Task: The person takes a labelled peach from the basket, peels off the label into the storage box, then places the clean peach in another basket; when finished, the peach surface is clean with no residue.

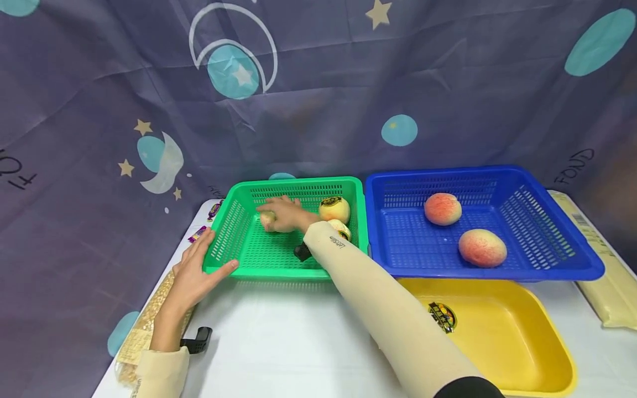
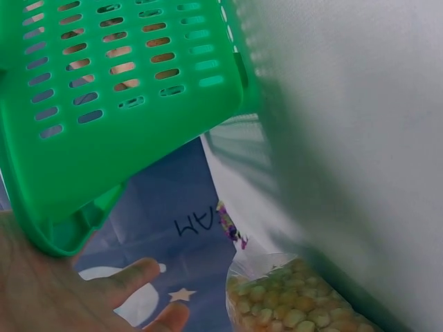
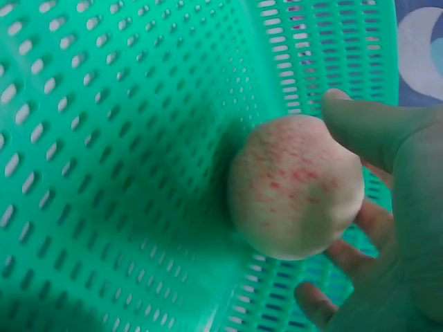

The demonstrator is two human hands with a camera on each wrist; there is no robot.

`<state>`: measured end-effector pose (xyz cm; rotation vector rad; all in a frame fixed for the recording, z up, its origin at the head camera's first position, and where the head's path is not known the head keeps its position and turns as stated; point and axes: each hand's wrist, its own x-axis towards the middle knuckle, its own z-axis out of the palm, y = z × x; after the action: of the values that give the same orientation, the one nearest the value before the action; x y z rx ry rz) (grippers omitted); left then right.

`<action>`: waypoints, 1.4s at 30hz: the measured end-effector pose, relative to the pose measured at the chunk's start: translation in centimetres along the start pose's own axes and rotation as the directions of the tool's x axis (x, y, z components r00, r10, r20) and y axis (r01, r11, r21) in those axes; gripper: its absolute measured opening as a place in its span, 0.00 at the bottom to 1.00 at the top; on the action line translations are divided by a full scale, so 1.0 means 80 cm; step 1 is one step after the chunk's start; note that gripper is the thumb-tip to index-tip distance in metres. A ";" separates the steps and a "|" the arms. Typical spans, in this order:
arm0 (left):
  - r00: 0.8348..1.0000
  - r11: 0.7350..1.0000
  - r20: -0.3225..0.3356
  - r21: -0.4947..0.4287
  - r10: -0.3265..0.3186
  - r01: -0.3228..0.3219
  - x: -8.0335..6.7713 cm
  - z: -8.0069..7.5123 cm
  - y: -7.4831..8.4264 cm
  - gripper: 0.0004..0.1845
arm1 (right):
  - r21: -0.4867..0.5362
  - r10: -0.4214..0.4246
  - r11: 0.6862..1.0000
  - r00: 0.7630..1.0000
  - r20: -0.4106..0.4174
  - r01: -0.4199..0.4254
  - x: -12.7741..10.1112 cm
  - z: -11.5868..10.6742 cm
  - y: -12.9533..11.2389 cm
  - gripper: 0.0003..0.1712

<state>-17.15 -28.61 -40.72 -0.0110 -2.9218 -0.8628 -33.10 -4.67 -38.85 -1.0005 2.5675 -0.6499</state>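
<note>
The green perforated plastic basket (image 1: 278, 260) is steadied at its near left corner by the flat, straight-fingered left hand (image 1: 196, 271); the pale red-speckled peach (image 3: 294, 187) is cupped inside by the right hand (image 1: 288, 214), fingers (image 3: 360, 124) curled.

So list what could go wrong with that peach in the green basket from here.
The right hand has its fingers round a peach inside the green basket; the hold looks loose, so it might slip and roll.

Two stickered fruits lie beside the forearm, which could knock them.

The left hand only rests on the basket's corner near the table edge, so a tug might shift the basket toward the corn bag.
</note>
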 end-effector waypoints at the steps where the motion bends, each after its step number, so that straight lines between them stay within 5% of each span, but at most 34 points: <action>1: 1.000 1.000 -0.003 0.001 0.003 -0.003 0.000 0.000 0.001 0.53 | 0.000 0.012 1.000 1.000 -0.023 -0.012 -0.001 -0.002 0.001 0.32; 8: 1.000 1.000 0.005 -0.006 -0.003 0.003 -0.001 -0.002 0.003 0.53 | -0.005 0.127 0.992 0.980 -0.154 -0.129 -0.008 -0.009 0.010 0.19; 18: 1.000 1.000 0.024 -0.012 -0.007 0.007 -0.001 -0.004 0.003 0.53 | 0.041 0.174 0.984 0.983 -0.058 -0.171 -0.023 -0.018 0.027 0.41; 25: 1.000 1.000 0.025 -0.024 -0.001 0.001 -0.002 -0.002 0.003 0.53 | 0.126 0.176 0.976 0.984 0.019 -0.177 -0.032 -0.018 0.030 0.43; 34: 1.000 0.999 0.027 -0.029 0.013 -0.012 0.000 0.002 0.005 0.53 | 0.296 0.071 0.953 0.997 -0.018 -0.063 -0.057 -0.046 0.022 0.46; 42: 0.999 1.000 0.037 -0.028 0.007 -0.006 -0.001 -0.006 0.005 0.53 | 0.341 -0.112 0.927 0.982 -0.149 0.157 -0.106 -0.083 0.000 0.41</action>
<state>-17.00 -28.54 -40.16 -0.0387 -2.9426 -0.9116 -30.01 3.24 -32.20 -1.0436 2.3759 -1.1986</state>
